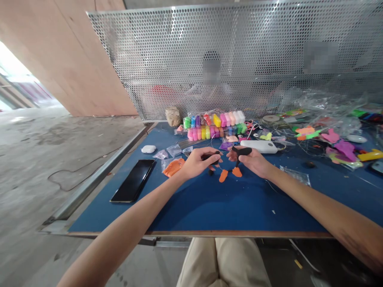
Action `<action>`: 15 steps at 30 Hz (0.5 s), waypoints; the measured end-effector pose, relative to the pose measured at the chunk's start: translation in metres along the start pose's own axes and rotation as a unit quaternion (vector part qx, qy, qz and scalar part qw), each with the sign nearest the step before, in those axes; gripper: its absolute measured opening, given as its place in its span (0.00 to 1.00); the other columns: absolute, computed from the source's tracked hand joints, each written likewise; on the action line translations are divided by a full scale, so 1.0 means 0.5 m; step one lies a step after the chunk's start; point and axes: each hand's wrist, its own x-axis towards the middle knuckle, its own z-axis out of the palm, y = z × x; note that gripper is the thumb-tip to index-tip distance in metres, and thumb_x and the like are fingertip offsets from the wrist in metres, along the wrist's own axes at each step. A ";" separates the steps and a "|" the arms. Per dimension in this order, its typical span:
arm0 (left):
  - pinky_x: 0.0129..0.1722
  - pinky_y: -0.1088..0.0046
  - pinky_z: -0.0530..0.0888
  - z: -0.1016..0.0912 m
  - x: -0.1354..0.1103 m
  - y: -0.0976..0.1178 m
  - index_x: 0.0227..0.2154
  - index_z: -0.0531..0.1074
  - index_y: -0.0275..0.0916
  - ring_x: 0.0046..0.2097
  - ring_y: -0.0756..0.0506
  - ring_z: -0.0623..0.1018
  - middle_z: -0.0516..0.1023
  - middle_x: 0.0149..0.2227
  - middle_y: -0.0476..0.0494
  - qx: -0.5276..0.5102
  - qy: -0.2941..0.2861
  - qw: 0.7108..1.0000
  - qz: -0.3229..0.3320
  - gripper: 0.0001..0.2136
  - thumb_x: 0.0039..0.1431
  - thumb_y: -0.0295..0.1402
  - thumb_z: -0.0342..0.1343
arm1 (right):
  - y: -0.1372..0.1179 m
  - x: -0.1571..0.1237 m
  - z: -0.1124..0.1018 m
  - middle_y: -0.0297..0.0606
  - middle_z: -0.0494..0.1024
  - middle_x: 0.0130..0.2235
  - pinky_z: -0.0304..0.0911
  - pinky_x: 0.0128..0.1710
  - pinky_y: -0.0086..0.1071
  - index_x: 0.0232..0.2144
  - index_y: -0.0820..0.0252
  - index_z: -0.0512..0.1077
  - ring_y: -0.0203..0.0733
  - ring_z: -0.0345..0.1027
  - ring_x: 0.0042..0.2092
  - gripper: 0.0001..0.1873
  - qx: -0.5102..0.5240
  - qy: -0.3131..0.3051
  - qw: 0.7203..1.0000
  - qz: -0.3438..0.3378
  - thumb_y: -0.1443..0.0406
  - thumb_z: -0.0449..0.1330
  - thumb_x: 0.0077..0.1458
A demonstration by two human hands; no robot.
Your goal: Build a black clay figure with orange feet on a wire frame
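My left hand (196, 162) is closed around a dark lump of modelling clay (214, 158), partly hidden by the fingers. My right hand (256, 162) pinches a black clay figure piece (243, 152) between thumb and fingers. Below the hands hang two flat orange clay pieces (223, 175), shaped like small feet; the right one joins a black stem, and a thin strand seems to run to the left one. Both hands are close together above the blue table (209, 211). An opened bag of orange clay (173, 167) lies just left of my left hand.
Packs of coloured clay (206, 132) line the back, before a perforated metal screen (179, 52). A phone (133, 181) and white earbud case (149, 149) lie left. Behind my right hand is a white power strip (260, 146); clay shapes (344, 149) and plastic bags clutter the right.
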 end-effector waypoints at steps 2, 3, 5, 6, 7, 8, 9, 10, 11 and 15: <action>0.37 0.68 0.82 0.001 0.000 0.003 0.43 0.76 0.35 0.38 0.44 0.83 0.82 0.39 0.39 0.007 0.003 1.000 0.008 0.17 0.63 0.46 0.59 | -0.007 -0.001 -0.002 0.39 0.84 0.42 0.70 0.50 0.45 0.47 0.52 0.79 0.45 0.77 0.43 0.18 0.009 0.003 1.000 -0.003 0.58 0.70 0.53; 0.39 0.67 0.82 0.002 -0.001 0.004 0.43 0.76 0.36 0.38 0.44 0.84 0.83 0.39 0.40 0.015 0.002 1.000 0.011 0.17 0.63 0.46 0.59 | -0.010 -0.001 -0.002 0.39 0.84 0.40 0.71 0.48 0.45 0.44 0.53 0.80 0.45 0.78 0.41 0.15 0.001 0.008 1.000 -0.001 0.58 0.70 0.54; 0.40 0.67 0.82 0.004 -0.002 0.008 0.42 0.77 0.36 0.38 0.43 0.84 0.83 0.39 0.40 0.037 0.001 0.999 0.014 0.17 0.63 0.47 0.59 | -0.015 0.001 0.001 0.39 0.84 0.35 0.72 0.45 0.43 0.38 0.55 0.82 0.46 0.78 0.38 0.11 -0.031 0.033 0.999 0.001 0.58 0.70 0.54; 0.40 0.67 0.82 0.005 -0.003 0.009 0.42 0.77 0.36 0.38 0.43 0.84 0.83 0.39 0.40 0.048 0.001 0.999 0.014 0.17 0.63 0.47 0.58 | -0.016 0.002 0.003 0.39 0.84 0.34 0.72 0.44 0.43 0.36 0.56 0.82 0.46 0.78 0.38 0.10 -0.048 0.052 0.997 -0.003 0.58 0.70 0.53; 0.40 0.67 0.82 0.007 -0.004 0.009 0.42 0.77 0.37 0.38 0.43 0.84 0.83 0.39 0.41 0.056 0.003 0.998 0.014 0.17 0.63 0.47 0.58 | -0.016 0.004 0.006 0.38 0.84 0.34 0.71 0.44 0.42 0.34 0.55 0.83 0.46 0.77 0.38 0.09 -0.063 0.073 0.995 -0.010 0.58 0.70 0.53; 0.39 0.67 0.82 0.008 -0.004 0.009 0.42 0.77 0.37 0.38 0.42 0.84 0.83 0.39 0.41 0.061 0.006 0.998 0.013 0.17 0.63 0.47 0.58 | -0.015 0.005 0.009 0.38 0.83 0.34 0.71 0.44 0.41 0.33 0.55 0.83 0.46 0.77 0.38 0.09 -0.075 0.093 0.993 -0.017 0.58 0.70 0.52; 0.39 0.67 0.82 0.009 -0.004 0.008 0.42 0.77 0.38 0.39 0.42 0.85 0.83 0.39 0.41 0.062 0.009 0.998 0.012 0.16 0.64 0.46 0.58 | -0.014 0.007 0.012 0.38 0.83 0.33 0.71 0.44 0.41 0.32 0.55 0.83 0.46 0.77 0.38 0.08 -0.084 0.108 0.990 -0.022 0.57 0.71 0.52; 0.39 0.67 0.83 0.010 -0.004 0.007 0.42 0.77 0.38 0.39 0.42 0.85 0.83 0.39 0.41 0.061 0.011 0.998 0.011 0.16 0.64 0.46 0.58 | -0.013 0.009 0.014 0.38 0.83 0.33 0.71 0.44 0.40 0.31 0.54 0.83 0.46 0.77 0.38 0.08 -0.089 0.119 0.989 -0.025 0.57 0.71 0.51; 0.39 0.67 0.83 0.011 -0.003 0.005 0.42 0.77 0.38 0.39 0.42 0.84 0.83 0.39 0.42 0.058 0.014 0.998 0.010 0.16 0.63 0.46 0.58 | -0.012 0.009 0.015 0.37 0.83 0.34 0.70 0.45 0.40 0.31 0.54 0.83 0.46 0.76 0.39 0.08 -0.088 0.125 0.988 -0.026 0.57 0.71 0.51; 0.40 0.64 0.83 0.009 0.002 -0.003 0.43 0.76 0.37 0.39 0.42 0.84 0.83 0.41 0.41 0.010 0.027 1.000 -0.009 0.17 0.62 0.47 0.60 | -0.011 0.007 0.011 0.39 0.84 0.41 0.70 0.47 0.40 0.39 0.54 0.82 0.45 0.76 0.42 0.14 -0.065 0.084 0.994 -0.008 0.54 0.69 0.53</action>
